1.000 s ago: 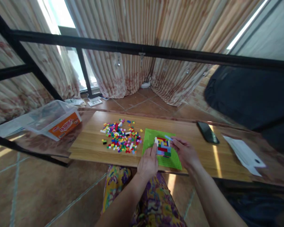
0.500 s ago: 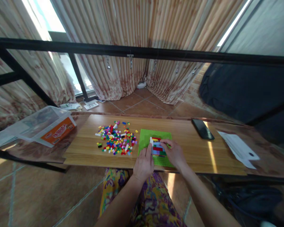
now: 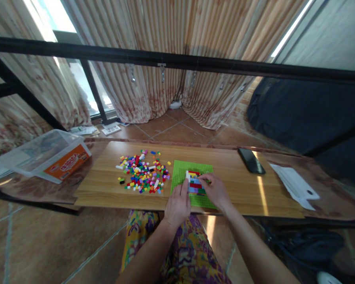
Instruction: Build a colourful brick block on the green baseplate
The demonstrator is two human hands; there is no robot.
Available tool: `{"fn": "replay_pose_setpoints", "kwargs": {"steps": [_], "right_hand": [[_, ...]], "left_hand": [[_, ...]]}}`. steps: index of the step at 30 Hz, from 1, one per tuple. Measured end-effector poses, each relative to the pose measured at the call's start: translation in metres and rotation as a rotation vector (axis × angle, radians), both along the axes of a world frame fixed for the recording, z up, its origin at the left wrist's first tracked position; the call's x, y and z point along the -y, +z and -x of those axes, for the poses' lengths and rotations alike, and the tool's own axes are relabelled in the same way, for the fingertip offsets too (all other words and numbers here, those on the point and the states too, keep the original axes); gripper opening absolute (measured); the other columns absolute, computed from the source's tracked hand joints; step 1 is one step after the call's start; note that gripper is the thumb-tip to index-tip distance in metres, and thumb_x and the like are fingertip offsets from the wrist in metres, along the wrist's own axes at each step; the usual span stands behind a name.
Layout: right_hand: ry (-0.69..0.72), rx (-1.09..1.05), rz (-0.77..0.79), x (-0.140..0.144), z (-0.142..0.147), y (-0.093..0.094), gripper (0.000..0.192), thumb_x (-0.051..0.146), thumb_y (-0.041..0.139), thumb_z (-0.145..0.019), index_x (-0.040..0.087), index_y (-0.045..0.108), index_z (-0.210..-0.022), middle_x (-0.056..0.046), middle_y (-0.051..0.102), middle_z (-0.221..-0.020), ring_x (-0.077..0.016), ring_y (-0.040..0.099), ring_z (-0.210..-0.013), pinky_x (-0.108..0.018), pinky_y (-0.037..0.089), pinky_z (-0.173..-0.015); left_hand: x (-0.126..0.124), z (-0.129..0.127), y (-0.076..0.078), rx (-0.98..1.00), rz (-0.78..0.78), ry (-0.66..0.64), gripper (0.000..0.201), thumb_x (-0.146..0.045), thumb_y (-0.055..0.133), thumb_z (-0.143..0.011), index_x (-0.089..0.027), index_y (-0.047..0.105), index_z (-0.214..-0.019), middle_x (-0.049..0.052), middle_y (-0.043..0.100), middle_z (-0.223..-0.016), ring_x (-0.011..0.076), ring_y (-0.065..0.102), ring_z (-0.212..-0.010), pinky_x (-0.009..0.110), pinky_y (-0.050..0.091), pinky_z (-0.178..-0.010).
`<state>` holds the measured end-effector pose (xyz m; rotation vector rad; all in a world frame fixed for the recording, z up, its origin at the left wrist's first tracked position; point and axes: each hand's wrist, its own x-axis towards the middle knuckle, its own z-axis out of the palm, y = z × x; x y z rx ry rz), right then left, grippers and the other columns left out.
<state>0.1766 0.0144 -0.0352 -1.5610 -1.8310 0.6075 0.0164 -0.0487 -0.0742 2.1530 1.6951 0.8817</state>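
Observation:
A green baseplate (image 3: 182, 171) lies on a wooden board (image 3: 106, 189) in front of me. A small block of stacked coloured bricks (image 3: 194, 183) stands on the plate. My left hand (image 3: 177, 205) rests at the block's left side, fingers against the plate. My right hand (image 3: 215, 190) lies over the block's right side, fingertips pressing on its top rows. Whether a brick is under those fingers is hidden. A pile of several loose coloured bricks (image 3: 143, 176) is spread to the left of the plate.
A black phone (image 3: 251, 160) lies on the board at the right, with white paper (image 3: 294, 185) beyond it. A clear plastic box with an orange label (image 3: 47, 156) sits at the left. A black metal bar (image 3: 177, 61) crosses above. Curtains hang behind.
My right hand has come down from the plate's upper right, where it held a pale blue brick, onto the brick block. The view has shifted slightly. My left hand has stayed at the block.

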Motion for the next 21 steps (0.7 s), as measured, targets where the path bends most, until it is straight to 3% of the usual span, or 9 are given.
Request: {"fn": "replay_pose_setpoints", "kwargs": {"steps": [6, 11, 17, 21], "right_hand": [[-0.028, 0.031, -0.013, -0.001, 0.003, 0.005, 0.025, 0.033, 0.052, -0.081, 0.019, 0.073, -0.079, -0.009, 0.069, -0.09, -0.0198, 0.061, -0.087, -0.035, 0.046, -0.084], [-0.042, -0.022, 0.065, -0.008, 0.0, 0.005, 0.023, 0.035, 0.058, -0.075, 0.02, 0.074, -0.075, -0.008, 0.071, -0.085, -0.02, 0.063, -0.082, -0.033, 0.047, -0.079], [-0.047, -0.269, 0.335, -0.024, -0.008, 0.004, 0.022, 0.035, 0.069, -0.059, 0.017, 0.075, -0.069, -0.005, 0.071, -0.067, -0.0163, 0.061, -0.063, -0.028, 0.046, -0.063], [-0.066, -0.334, 0.561, -0.03, -0.011, 0.017, 0.031, 0.039, 0.077, -0.048, 0.015, 0.075, -0.068, -0.001, 0.064, -0.053, -0.0099, 0.047, -0.047, -0.023, 0.033, -0.046]], "left_hand": [[-0.002, 0.0, 0.002, -0.017, 0.04, -0.036, 0.063, -0.016, 0.039, -0.089, -0.02, 0.022, -0.15, 0.01, 0.053, -0.111, 0.0226, 0.052, -0.101, 0.039, 0.048, -0.093], [-0.003, -0.002, 0.005, -0.068, 0.081, -0.038, 0.067, -0.013, 0.043, -0.086, -0.024, 0.024, -0.149, 0.008, 0.049, -0.109, 0.0227, 0.05, -0.099, 0.038, 0.047, -0.09], [-0.004, -0.005, 0.003, -0.091, 0.084, -0.025, 0.063, -0.014, 0.042, -0.088, -0.023, 0.026, -0.148, 0.008, 0.048, -0.107, 0.0224, 0.049, -0.099, 0.037, 0.046, -0.091], [-0.006, -0.007, 0.006, -0.117, 0.108, -0.012, 0.063, -0.014, 0.041, -0.088, -0.023, 0.027, -0.148, 0.008, 0.049, -0.105, 0.0225, 0.049, -0.099, 0.036, 0.045, -0.09]]}}
